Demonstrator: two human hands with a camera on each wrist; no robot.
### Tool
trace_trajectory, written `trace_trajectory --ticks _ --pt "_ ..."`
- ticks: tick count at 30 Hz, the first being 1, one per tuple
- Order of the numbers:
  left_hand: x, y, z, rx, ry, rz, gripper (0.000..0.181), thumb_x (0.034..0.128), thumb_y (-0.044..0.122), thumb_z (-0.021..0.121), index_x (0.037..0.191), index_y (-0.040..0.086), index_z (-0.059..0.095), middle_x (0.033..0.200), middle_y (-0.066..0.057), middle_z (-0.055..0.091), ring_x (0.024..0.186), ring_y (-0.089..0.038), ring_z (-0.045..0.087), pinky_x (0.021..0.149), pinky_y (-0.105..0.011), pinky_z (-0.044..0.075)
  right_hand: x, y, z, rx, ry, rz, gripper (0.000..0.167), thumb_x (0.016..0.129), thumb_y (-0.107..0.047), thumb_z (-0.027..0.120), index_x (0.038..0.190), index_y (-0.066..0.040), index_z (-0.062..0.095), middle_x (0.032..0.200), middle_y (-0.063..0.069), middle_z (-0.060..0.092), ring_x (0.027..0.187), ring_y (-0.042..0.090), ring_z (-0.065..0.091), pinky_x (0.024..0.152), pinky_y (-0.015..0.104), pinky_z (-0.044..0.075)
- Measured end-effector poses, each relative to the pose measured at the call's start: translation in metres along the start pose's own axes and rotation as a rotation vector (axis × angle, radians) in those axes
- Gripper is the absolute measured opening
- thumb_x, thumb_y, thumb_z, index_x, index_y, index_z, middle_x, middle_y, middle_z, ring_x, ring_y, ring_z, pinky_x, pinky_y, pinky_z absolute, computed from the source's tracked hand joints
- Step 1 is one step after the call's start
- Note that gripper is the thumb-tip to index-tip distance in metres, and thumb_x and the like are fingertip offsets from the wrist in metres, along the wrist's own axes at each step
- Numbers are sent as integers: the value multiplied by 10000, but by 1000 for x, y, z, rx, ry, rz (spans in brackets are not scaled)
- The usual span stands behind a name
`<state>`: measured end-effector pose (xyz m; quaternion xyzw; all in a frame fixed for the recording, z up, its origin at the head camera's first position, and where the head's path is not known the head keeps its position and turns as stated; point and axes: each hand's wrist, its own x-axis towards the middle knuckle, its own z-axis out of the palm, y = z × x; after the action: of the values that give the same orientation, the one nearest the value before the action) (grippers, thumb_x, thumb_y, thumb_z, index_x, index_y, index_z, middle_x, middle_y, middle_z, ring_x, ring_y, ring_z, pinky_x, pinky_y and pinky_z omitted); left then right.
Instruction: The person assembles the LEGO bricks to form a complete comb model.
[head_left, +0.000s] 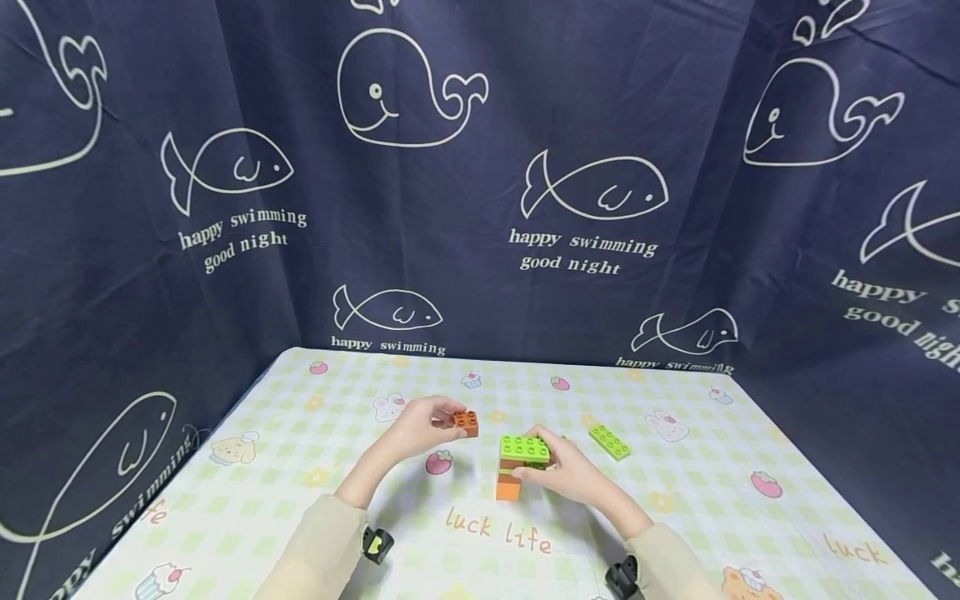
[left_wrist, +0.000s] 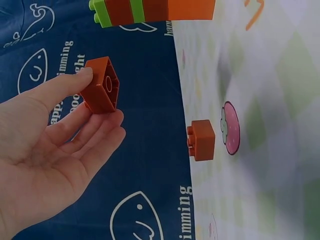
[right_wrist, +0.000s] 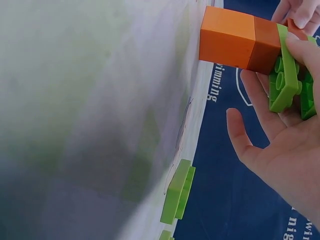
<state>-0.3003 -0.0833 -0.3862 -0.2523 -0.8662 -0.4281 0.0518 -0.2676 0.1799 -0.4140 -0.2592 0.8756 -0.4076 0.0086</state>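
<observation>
My left hand (head_left: 427,427) pinches a small reddish-brown toy building brick (left_wrist: 100,85) between thumb and fingers, its hollow underside showing in the left wrist view. A second reddish-brown brick (left_wrist: 202,140) lies on the table beyond that hand. My right hand (head_left: 558,462) grips an upright stack of building bricks (head_left: 508,487) from its right side, thumb on a green layer. Orange forms the stack's bottom, with brown and green layers above and a wide green studded brick (head_left: 523,447) on top. Whether the stack touches the table, I cannot tell.
A flat green studded brick (head_left: 609,442) lies on the table to the right of my right hand. Another green piece (right_wrist: 166,236) shows at the right wrist view's bottom edge. A patterned cloth (head_left: 315,525) covers the table; a dark blue curtain (head_left: 480,225) hangs behind.
</observation>
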Motion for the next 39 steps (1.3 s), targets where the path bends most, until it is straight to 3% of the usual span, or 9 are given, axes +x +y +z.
trace_trajectory --ticks 7,16,21,28,39 --pt "3 5 2 -10 -3 30 304 807 162 729 1078 43 659 1039 -88 686 915 -211 648 796 -279 533 -4 -19 -5 37 -6 -11 309 855 -218 686 1092 -93 532 1009 72 660 874 144 573 747 244 472" --pt "3 16 6 -39 -12 53 323 814 186 727 1100 51 658 1082 -93 678 936 -213 646 843 -309 532 1 3 1 34 -10 1 348 840 -344 691 1092 -166 528 977 -31 656 852 95 570 741 238 478" --pt "4 20 8 -30 -32 91 335 826 190 717 1122 49 650 1100 -100 671 950 -236 646 830 -290 534 1 4 0 39 -13 12 336 843 -343 689 1086 -178 525 982 -34 660 833 84 573 732 232 478" --pt "4 26 12 -66 -59 123 332 837 149 704 1134 16 636 1101 -137 660 968 -273 647 854 -404 535 1 5 0 37 -11 -18 345 842 -334 691 1084 -150 527 982 -17 661 879 100 585 776 247 481" --pt "5 32 18 -100 -85 140 341 828 130 711 1137 8 632 1097 -127 654 967 -242 651 886 -361 531 1 7 0 61 -14 -24 350 840 -343 690 1092 -165 526 982 -26 660 889 90 597 784 244 490"
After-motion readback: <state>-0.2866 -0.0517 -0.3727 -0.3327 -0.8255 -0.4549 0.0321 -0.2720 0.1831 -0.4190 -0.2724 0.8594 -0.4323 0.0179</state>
